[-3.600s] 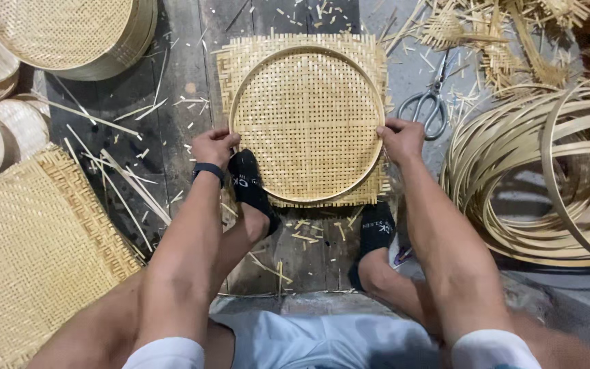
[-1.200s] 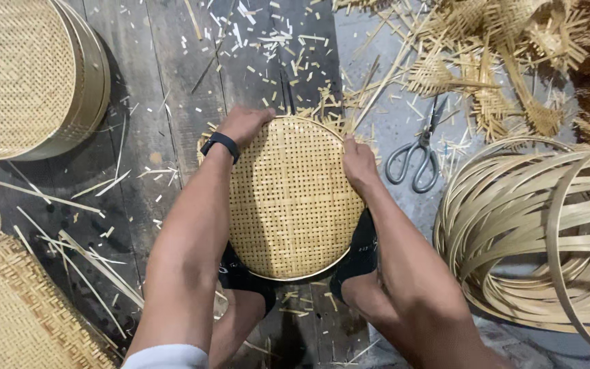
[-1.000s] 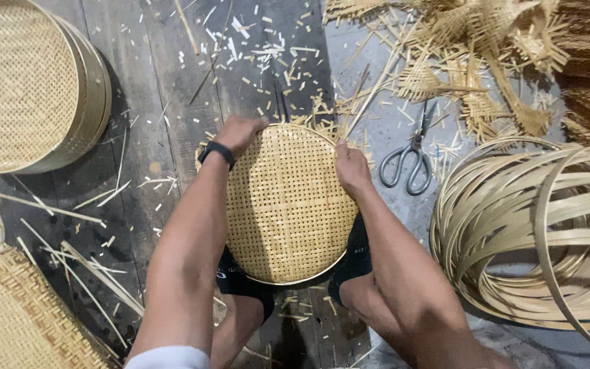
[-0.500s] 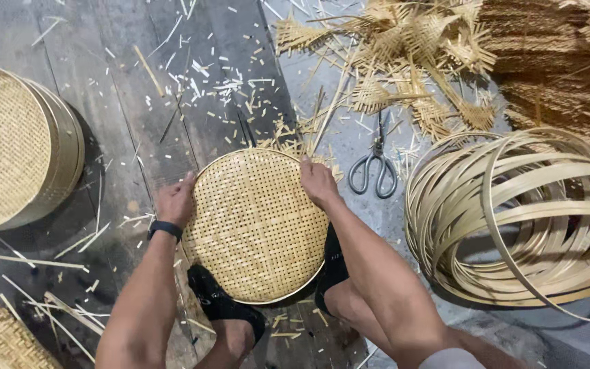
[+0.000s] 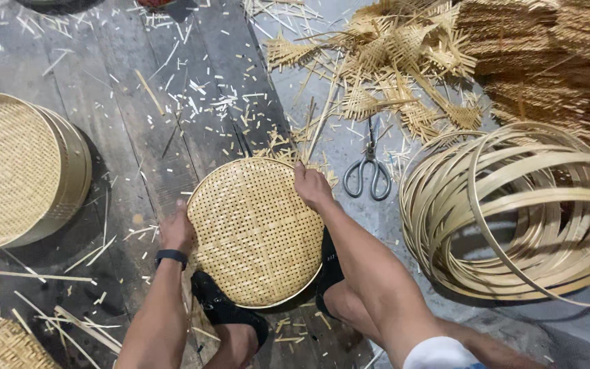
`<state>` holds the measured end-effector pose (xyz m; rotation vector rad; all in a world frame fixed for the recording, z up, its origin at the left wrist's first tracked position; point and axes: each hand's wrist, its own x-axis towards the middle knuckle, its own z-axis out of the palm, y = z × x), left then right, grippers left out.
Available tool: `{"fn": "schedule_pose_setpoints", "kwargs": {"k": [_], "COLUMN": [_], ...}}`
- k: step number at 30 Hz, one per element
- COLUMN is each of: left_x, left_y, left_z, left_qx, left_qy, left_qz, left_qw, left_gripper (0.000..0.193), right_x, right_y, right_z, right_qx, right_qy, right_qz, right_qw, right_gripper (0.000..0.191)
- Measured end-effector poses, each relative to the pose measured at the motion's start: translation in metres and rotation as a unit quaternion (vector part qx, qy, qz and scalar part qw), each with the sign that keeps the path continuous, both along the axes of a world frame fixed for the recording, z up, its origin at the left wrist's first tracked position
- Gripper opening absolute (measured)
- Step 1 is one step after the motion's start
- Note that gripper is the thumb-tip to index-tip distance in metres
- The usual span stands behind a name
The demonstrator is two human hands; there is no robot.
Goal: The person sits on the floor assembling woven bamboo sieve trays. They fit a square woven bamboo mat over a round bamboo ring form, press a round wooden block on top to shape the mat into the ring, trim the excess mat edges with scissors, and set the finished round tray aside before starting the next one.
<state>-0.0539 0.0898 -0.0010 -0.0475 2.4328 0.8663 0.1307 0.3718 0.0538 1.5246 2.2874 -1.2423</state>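
Rotated since the earlier view, round woven tray point(image 5: 254, 232) is standing braced between both feet on the floor, left hand point(image 5: 175, 231) gripping its left rim, right hand point(image 5: 312, 188) pinching its upper-right rim beside scissors point(image 5: 369, 174); turning is going best with even opposing pressure.

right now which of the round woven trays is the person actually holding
The round woven tray between the feet, gripped by the left hand and right hand. The stack of trays at left lies untouched.

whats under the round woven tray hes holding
Two black shoes poke out below the woven tray, held by left hand and right hand; the floor beneath is covered.
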Motion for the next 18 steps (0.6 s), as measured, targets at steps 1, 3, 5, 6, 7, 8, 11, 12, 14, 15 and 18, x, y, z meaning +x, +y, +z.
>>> {"fn": "schedule_pose_setpoints", "kwargs": {"k": [1,3,5,6,7,8,11,12,14,15,18], "left_x": [0.004,0.013,0.027,0.038,0.05,0.057,0.085,0.091,0.101,0.104,0.108], "left_y": [0.001,0.001,-0.004,-0.012,-0.022,-0.031,-0.073,-0.087,-0.104,-0.113,-0.124], "left_z": [0.004,0.01,0.017,0.017,0.018,0.022,0.039,0.047,0.065,0.075,0.093], "left_qx": [-0.004,-0.034,-0.016,0.018,0.051,0.037,-0.003,-0.013,0.004,0.028,0.082], "left_qy": [-0.003,0.076,0.141,0.162,0.182,0.165,0.147,0.166,0.191,0.195,0.233], "left_qz": [0.007,-0.025,-0.016,0.012,0.04,0.048,0.05,0.034,0.027,0.036,0.041], "left_qw": [1.0,0.996,0.99,0.986,0.981,0.984,0.988,0.986,0.981,0.98,0.968], "left_gripper": [0.08,0.075,0.07,0.067,0.065,0.065,0.063,0.062,0.058,0.055,0.052], "right_x": [0.004,0.014,0.026,0.039,0.053,0.062,0.089,0.1,0.125,0.137,0.156], "right_y": [-0.002,-0.008,-0.01,-0.007,-0.002,0.01,0.037,0.04,0.039,0.032,0.009], "right_z": [0.002,0.01,0.022,0.025,0.035,0.05,0.111,0.135,0.183,0.204,0.232], "right_qx": [0.01,0.037,0.18,0.251,0.215,0.177,0.174,0.191,0.242,0.272,0.22], "right_qy": [0.01,0.036,0.1,0.129,0.123,0.118,-0.004,-0.046,-0.11,-0.133,-0.075], "right_qz": [-0.007,-0.019,-0.01,-0.004,0.038,0.081,0.214,0.272,0.375,0.424,0.458], "right_qw": [1.0,0.999,0.979,0.959,0.968,0.974,0.961,0.942,0.888,0.854,0.858], "right_gripper": [0.075,0.07,0.061,0.056,0.052,0.048,0.05,0.048,0.048,0.049,0.048]}}
